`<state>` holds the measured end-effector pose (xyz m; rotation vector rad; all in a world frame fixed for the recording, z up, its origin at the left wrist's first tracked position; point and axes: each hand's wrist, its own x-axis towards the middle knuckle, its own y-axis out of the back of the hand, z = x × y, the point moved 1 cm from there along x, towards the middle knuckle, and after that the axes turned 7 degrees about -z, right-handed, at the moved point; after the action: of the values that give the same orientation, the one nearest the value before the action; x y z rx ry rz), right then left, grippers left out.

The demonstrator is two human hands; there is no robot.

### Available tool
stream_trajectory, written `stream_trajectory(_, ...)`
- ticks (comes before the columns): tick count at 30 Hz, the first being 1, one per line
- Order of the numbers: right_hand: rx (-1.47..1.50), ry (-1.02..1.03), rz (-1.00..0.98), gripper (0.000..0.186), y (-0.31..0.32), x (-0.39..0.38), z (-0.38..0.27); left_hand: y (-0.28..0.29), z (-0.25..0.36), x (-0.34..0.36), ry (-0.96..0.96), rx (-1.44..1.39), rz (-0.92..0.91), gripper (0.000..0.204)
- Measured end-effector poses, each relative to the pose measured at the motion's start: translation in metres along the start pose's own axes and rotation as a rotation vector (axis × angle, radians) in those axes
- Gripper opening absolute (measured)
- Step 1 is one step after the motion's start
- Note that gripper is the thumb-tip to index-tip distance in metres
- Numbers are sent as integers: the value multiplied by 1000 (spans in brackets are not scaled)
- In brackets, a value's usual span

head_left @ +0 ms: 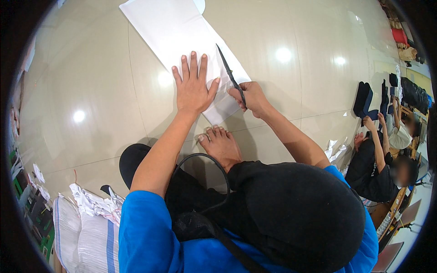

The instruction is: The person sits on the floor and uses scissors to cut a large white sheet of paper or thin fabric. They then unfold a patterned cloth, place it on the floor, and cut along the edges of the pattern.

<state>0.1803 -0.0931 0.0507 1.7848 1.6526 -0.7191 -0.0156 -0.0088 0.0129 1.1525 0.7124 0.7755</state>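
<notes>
A long white sheet (164,29), fabric or paper, lies on the tiled floor in front of me. My left hand (193,90) is spread flat on top of it, fingers pointing away from me. Black scissors (231,76) are gripped in my right hand (253,98) at the sheet's right side. Their blades point away and slightly left, over the white material, and look closed or nearly so. The sheet's near corner reaches close to the toes of my bare foot (222,144).
White sacks (93,243) and white scraps (93,200) lie at the lower left. On the right, a person in black (378,168) sits on the floor by dark cloth pieces (363,100), with another person (403,132) beyond. More white scraps (336,150) lie nearby.
</notes>
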Motion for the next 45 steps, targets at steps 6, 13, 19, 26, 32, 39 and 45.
stream_trajectory(6,3,3,11,40,1,2,-2,0,-1,0,-4,-22,12,84)
stream_trajectory(13,46,16,5,40,0,11,-19,0,0,0,-6,-21,17,84)
stream_trajectory(19,32,-10,-2,37,-1,15,-18,0,0,0,4,-23,-13,84)
stream_trajectory(26,-12,10,16,39,-1,19,-13,0,-1,0,4,-9,-12,84)
stream_trajectory(32,37,11,-21,38,-2,24,-26,2,0,0,7,-17,-5,83)
stream_trajectory(39,62,25,-42,38,-1,30,-26,1,0,0,1,-24,7,83)
stream_trajectory(45,12,13,-41,39,-3,28,-18,2,1,-6,-2,-33,-5,83)
